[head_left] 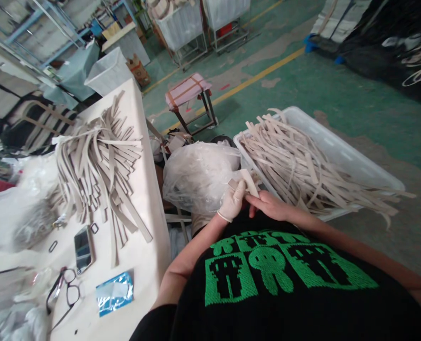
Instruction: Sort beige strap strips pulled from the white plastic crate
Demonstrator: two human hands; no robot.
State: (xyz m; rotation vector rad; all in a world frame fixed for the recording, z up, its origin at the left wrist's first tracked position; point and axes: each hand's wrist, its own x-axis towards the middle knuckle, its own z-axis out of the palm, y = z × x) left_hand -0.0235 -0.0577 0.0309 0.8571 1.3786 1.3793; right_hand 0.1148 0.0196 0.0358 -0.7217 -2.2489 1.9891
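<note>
My left hand (232, 201) wears a white glove and is closed on a short beige strap piece (247, 181) held in front of my black shirt. My bare right hand (269, 204) touches the same strap from the right, its fingers pinched on the strap's lower end. Both hands sit just beside the near left corner of a white plastic bin (341, 149) filled with several long beige straps (295, 166). A clear plastic bag (198, 175) bulges right behind my left hand.
A white table (144, 199) on my left carries a heap of grey-beige straps (96, 166), a phone (83, 248), glasses (63, 289), a blue packet (114, 292) and small black rings. A pink stool (189, 92) and white carts stand on the green floor.
</note>
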